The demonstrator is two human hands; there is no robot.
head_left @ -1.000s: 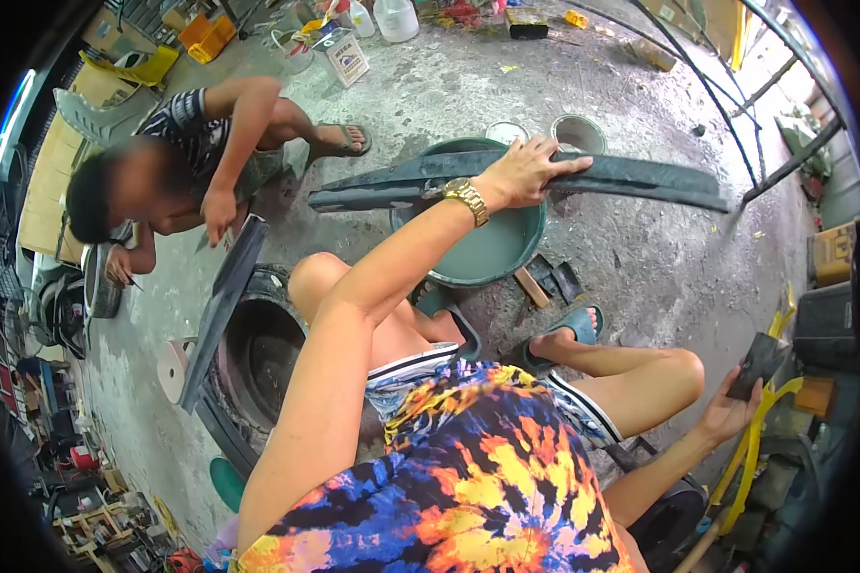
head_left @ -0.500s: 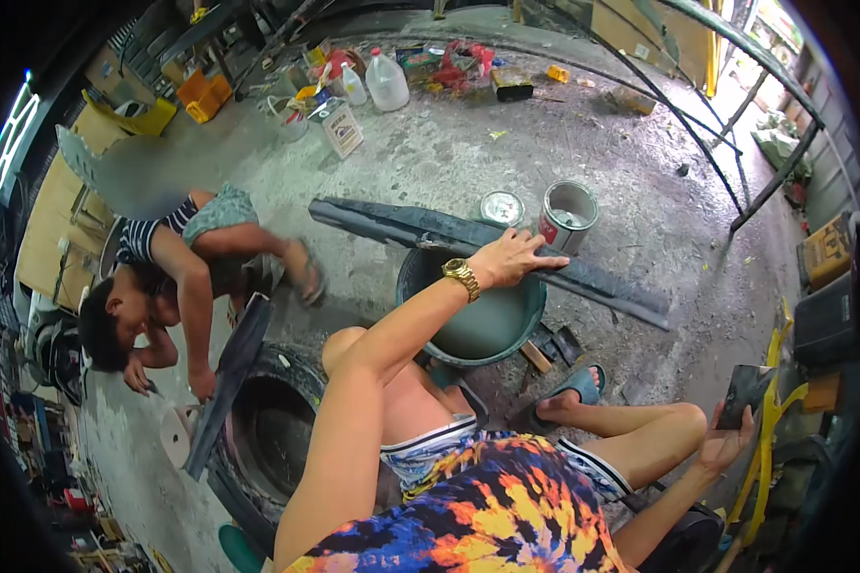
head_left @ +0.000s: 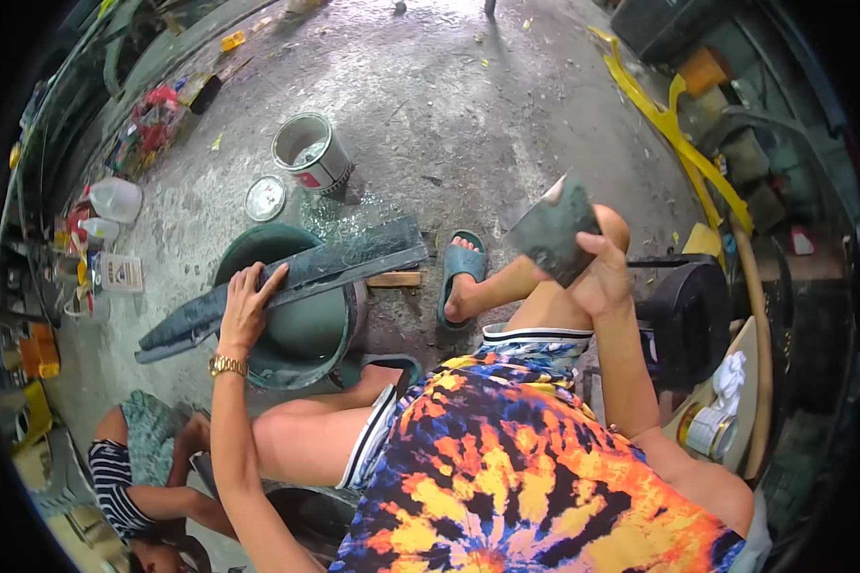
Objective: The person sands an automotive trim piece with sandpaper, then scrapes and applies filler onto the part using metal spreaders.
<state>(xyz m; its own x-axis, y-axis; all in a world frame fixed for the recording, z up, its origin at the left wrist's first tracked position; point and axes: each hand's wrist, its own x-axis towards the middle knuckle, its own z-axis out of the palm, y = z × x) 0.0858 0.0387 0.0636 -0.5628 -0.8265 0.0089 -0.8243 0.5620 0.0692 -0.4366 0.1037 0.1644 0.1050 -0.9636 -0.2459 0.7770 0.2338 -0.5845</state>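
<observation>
Slantwise, my left hand (head_left: 248,307) grips the long strip (head_left: 330,272), right end pointing away; my right hand (head_left: 602,277) clasps a sheet (head_left: 552,232).

This was a rough workshop, as its stained concrete floor (head_left: 449,143) showed. Below the left hand's (head_left: 247,310) grip stood a tub (head_left: 355,320) of murky liquid; beyond that grip, an open metal can (head_left: 327,170) and its lid (head_left: 265,199). Plastic jugs (head_left: 117,201) sat to its left. Right of the right hand's (head_left: 604,274) grip lay a yellow forked part (head_left: 677,136) and stacked clutter.
</observation>
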